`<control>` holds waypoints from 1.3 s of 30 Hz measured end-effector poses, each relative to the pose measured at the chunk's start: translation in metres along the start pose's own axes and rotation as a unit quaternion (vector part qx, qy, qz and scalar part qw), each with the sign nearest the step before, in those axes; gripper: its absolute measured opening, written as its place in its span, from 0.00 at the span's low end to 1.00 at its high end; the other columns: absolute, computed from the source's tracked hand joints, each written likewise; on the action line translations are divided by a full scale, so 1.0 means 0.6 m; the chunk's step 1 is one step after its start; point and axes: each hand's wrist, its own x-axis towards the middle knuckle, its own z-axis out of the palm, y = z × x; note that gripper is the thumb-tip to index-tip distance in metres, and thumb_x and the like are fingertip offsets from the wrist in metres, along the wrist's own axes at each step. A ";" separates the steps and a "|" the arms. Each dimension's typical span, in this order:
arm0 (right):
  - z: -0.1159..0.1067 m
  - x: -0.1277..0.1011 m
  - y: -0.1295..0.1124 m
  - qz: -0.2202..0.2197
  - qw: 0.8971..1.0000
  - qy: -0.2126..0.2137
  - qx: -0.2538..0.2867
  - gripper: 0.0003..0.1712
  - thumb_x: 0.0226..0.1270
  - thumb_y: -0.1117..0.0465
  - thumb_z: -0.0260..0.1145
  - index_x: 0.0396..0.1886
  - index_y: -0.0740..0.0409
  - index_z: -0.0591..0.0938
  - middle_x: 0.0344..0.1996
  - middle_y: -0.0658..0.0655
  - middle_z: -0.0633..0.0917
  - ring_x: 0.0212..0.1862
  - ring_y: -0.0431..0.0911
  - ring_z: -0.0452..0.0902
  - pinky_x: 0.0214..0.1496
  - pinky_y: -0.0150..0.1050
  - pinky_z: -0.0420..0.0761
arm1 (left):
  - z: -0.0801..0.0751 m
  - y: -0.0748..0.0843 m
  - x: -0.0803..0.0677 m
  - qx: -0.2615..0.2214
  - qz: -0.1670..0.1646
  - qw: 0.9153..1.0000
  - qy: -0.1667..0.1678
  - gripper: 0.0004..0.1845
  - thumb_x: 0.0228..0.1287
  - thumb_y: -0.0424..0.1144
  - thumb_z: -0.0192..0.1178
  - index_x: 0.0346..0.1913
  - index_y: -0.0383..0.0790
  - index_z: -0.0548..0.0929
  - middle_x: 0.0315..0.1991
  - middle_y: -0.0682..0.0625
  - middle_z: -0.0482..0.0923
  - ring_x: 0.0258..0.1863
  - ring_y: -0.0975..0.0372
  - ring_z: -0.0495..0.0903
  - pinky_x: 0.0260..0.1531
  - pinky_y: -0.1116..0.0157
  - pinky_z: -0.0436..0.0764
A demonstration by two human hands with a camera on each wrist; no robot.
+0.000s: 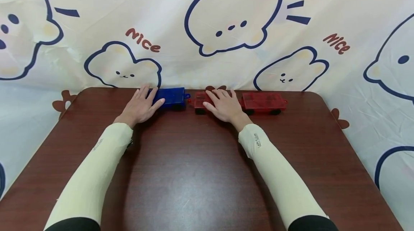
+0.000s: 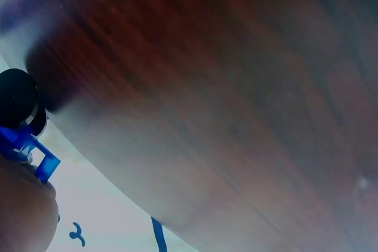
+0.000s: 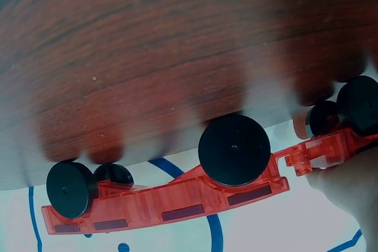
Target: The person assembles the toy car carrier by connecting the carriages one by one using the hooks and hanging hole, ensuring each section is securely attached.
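In the head view, my left hand (image 1: 139,106) lies over the left part of a blue toy train wagon (image 1: 173,97), fingers stretched toward the table's far edge and thumb along its near side. My right hand (image 1: 224,106) rests with straight fingers across a red toy wagon (image 1: 199,101), partly hiding it. Right of that hand stands a second red wagon (image 1: 263,101). The right wrist view shows its black wheels (image 3: 234,149) and the coupling (image 3: 299,160) between the red wagons. Blue and red couplers almost meet between my hands; whether they touch I cannot tell.
The wagons stand in a row along the far edge of a dark brown wooden table (image 1: 194,173). Close behind that edge hangs a pale cloth (image 1: 174,15) with blue cartoon outlines. Both my forearms, in cream sleeves (image 1: 85,173), reach across the table.
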 end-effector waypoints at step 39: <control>0.001 0.006 0.000 0.003 1.000 -0.009 0.008 0.43 0.62 0.24 0.23 0.74 0.35 0.47 0.72 0.49 0.57 0.73 0.50 0.48 0.72 0.61 0.42 | -0.004 0.005 -0.007 0.049 0.002 0.999 -0.017 0.50 0.60 0.75 0.23 0.74 0.42 0.45 0.75 0.36 0.34 0.74 0.44 0.33 0.72 0.47 0.37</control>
